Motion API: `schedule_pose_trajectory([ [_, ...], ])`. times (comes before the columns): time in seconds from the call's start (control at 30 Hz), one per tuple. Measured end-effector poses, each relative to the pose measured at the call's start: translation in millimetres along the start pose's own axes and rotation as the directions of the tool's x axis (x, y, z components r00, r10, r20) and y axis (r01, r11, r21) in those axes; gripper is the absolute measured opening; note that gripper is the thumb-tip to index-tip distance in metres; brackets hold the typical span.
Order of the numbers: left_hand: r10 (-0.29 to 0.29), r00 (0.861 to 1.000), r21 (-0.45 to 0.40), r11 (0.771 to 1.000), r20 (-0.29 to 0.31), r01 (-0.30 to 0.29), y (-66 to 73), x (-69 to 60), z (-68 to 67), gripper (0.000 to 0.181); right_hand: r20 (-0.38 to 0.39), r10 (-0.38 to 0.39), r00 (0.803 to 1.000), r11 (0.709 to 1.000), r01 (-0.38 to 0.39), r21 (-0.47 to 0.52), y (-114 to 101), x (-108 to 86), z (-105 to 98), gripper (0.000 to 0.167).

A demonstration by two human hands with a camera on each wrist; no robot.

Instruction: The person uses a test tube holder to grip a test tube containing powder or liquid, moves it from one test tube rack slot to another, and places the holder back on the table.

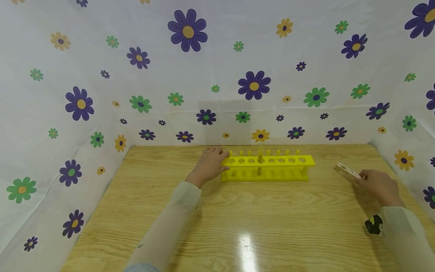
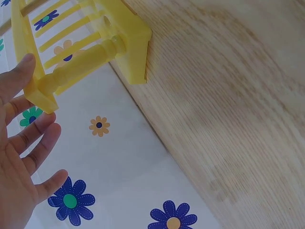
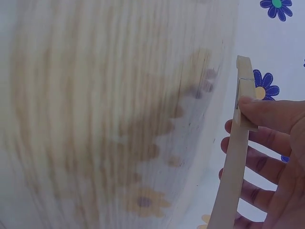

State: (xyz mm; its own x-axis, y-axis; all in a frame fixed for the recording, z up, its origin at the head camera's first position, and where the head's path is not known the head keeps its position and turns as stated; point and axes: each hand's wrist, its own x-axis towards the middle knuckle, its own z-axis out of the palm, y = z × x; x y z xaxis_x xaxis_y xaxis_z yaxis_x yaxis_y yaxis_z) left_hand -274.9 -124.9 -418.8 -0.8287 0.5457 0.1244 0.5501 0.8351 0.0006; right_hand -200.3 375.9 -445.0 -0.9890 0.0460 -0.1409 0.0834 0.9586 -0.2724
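A yellow test tube rack (image 1: 289,161) stands at the back middle of the table, its top plate pierced by a row of holes. One glass test tube (image 1: 260,149) is upright in it, near the middle. My left hand (image 1: 210,163) grips the rack's left end; in the left wrist view, the thumb lies on one side of the top plate (image 2: 45,98) and fingers on the other. Over to the right, my right hand (image 1: 380,186) holds a wooden test tube holder (image 1: 347,171) above the table. Its thumb presses the short arm (image 3: 246,90), beside the wire spring.
A small black object with a yellow mark (image 1: 374,224) appears beside the right sleeve. White cloth with printed flowers (image 1: 217,68) hangs behind the wooden table (image 1: 272,219) and along both sides. The rack stands close to the back edge.
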Motion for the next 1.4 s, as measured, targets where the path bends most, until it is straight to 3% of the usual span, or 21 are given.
schedule_pose_trajectory([
  [0.3, 0.0, 1.0, -0.002, 1.0, -0.002, 0.0, -0.4, 0.2, 1.0, 0.042, 0.03, -0.001, 1.0, 1.0, 0.001, -0.006, 4.6, 0.9, 1.7, 0.033],
  [1.4, 0.001, 1.0, -0.026, 1.0, 0.007, 0.0, -0.8, 0.8, 2.9, 0.042, 0.02, -0.022, 1.0, 1.0, 0.022, 0.015, 5.4, -4.1, 8.9, 0.028],
])
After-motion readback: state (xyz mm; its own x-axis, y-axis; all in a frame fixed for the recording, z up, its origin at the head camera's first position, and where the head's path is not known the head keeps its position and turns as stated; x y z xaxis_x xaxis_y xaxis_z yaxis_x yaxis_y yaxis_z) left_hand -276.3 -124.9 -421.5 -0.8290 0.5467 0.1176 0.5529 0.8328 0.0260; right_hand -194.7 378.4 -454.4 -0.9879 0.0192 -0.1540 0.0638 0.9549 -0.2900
